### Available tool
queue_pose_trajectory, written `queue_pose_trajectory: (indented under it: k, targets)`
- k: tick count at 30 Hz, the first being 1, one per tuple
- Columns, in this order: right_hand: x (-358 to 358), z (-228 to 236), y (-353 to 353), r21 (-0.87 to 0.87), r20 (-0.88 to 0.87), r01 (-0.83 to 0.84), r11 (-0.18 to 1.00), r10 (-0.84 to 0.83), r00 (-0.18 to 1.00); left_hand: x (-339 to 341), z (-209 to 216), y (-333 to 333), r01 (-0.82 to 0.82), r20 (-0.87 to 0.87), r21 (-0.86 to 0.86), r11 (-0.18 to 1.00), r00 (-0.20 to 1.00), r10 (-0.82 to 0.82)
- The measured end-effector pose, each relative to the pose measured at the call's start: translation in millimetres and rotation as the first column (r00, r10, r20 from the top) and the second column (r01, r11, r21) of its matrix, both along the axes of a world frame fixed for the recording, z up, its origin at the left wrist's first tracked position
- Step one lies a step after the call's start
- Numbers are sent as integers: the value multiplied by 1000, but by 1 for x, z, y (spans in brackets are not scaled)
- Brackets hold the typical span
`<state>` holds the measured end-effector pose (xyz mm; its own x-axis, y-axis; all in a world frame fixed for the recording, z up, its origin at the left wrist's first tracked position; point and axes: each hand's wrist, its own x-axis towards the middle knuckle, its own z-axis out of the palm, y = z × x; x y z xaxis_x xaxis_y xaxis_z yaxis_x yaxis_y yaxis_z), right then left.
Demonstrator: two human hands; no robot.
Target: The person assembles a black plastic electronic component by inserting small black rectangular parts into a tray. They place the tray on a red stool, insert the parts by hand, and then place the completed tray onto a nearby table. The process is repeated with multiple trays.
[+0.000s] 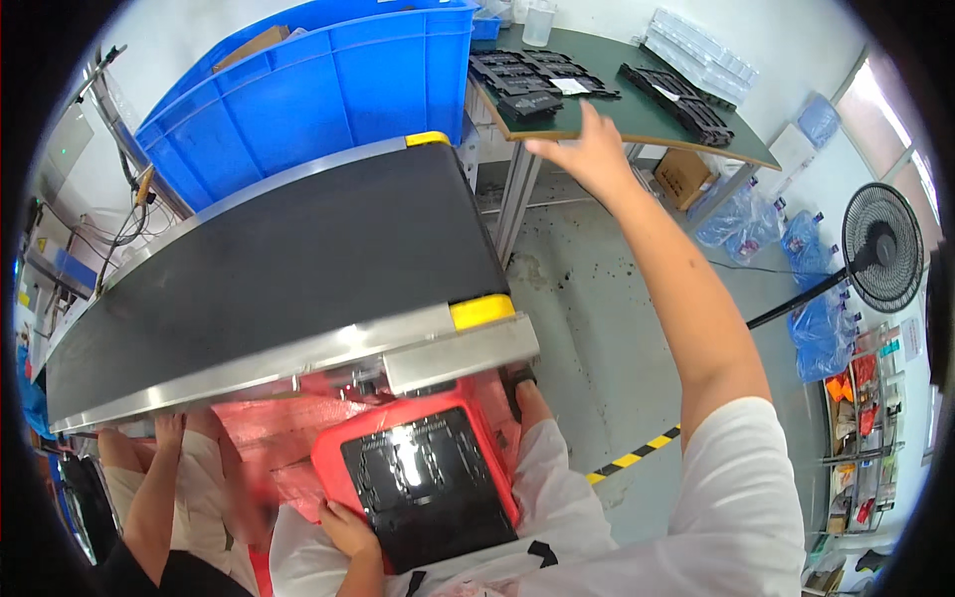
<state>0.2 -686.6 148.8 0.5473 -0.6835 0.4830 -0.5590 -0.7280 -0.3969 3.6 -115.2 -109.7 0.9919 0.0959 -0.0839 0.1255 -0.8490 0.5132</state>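
Note:
On my lap rests a red tray-like piece (333, 453) with a glossy black panel (428, 488) set in it, tilted toward me. My left hand (350, 534) grips its lower left edge; part of the fingers is hidden. My right arm stretches far forward to the right, and my right hand (594, 159) hovers by the near edge of a green-topped table (637, 124), empty, thumb and fingers apart. Just beyond that hand lie black slotted plastic parts (532, 80) with a white paper (569, 87) on them. Another row of black parts (676, 99) lies farther right.
A black conveyor belt (298, 249) with metal rails crosses ahead of me. Behind it stands a large blue bin (328, 99). A co-worker's arm (154, 507) is at my left, beside red bubble wrap (288, 428). A fan (880, 249) and bagged bottles (821, 328) stand right.

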Motion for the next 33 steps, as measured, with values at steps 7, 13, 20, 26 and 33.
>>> queue_pose_trajectory:
  k: [7, 13, 20, 26, 33]
  targets:
    - [100, 12, -61, 61, -390, 110, 992, -78, 918, 0, 3, 3, -18, -37, 56, 998, 999, 20]
    - [107, 16, -56, 120, -407, 133, 984, -73, 910, 1, 12, -3, -16, -48, 89, 996, 999, 20]
    - [24, 2, 3, 39, -67, -10, 999, 13, 998, 0, 16, -5, -41, -55, 42, 998, 998, 43]
    - [-148, -41, 139, 457, -192, 21, 889, 75, 978, 3, 20, -12, 32, -67, 69, 997, 997, -27]
    - [-114, -95, 341, 486, -136, -634, 602, 768, 625, 5, -4, 3, 37, -20, -61, 997, 999, -38]
